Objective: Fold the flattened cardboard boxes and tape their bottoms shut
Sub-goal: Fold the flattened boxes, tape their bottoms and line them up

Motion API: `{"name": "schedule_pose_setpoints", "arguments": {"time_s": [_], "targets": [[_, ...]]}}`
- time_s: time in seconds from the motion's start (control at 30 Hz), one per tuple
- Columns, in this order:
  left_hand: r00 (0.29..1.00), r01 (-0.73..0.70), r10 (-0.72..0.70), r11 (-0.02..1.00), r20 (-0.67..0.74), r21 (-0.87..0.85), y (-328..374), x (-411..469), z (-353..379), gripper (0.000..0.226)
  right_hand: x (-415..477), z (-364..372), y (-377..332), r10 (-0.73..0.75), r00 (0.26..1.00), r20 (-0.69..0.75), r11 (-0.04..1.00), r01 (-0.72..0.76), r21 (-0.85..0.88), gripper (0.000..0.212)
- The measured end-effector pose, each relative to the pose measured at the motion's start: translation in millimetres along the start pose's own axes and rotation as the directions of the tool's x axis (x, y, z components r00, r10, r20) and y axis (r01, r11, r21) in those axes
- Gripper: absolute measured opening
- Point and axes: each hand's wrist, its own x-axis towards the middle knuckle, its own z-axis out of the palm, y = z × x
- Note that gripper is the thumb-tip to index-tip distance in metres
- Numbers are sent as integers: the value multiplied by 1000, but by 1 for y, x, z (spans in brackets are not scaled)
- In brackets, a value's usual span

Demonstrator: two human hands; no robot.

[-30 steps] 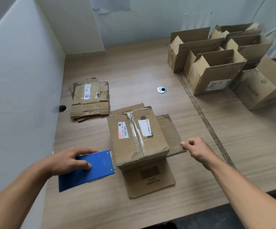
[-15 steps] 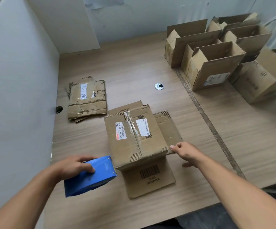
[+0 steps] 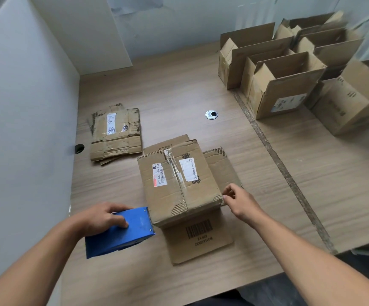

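A folded cardboard box (image 3: 177, 180) stands upside down in the middle of the table, its taped bottom up and its open flaps spread flat around it. My left hand (image 3: 100, 217) grips a blue tape dispenser (image 3: 121, 233), whose front end touches the box's near left corner. My right hand (image 3: 240, 200) has its fingertips at the box's near right corner, fingers loosely curled. A stack of flattened boxes (image 3: 116, 134) lies at the left, behind the dispenser.
Several folded, open-topped boxes (image 3: 285, 85) stand at the back right. A metal cable grommet (image 3: 211, 114) sits in the wooden table (image 3: 311, 195). White partition walls (image 3: 24, 107) close the left and back. The table's front edge runs near my forearms.
My left hand has lifted and tilted the dispenser and brought it up against the box's corner. My right hand has moved left from the table to the box's right corner.
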Motion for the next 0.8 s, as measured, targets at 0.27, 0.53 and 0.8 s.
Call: {"name": "schedule_pose_setpoints", "arguments": {"time_s": [0.27, 0.53, 0.8], "targets": [[1000, -5, 6, 997, -9, 72, 1, 0, 1, 48, -11, 2, 8, -58, 998, -12, 959, 59, 277, 15], [1000, -5, 7, 990, -17, 143, 0, 2, -4, 36, -12, 7, 16, -103, 994, -19, 980, 105, 167, 15], [1000, -22, 23, 987, -4, 157, 5, 3, -2, 34, -8, 1, 14, -159, 987, 10, 987, 159, 36, 20]]}}
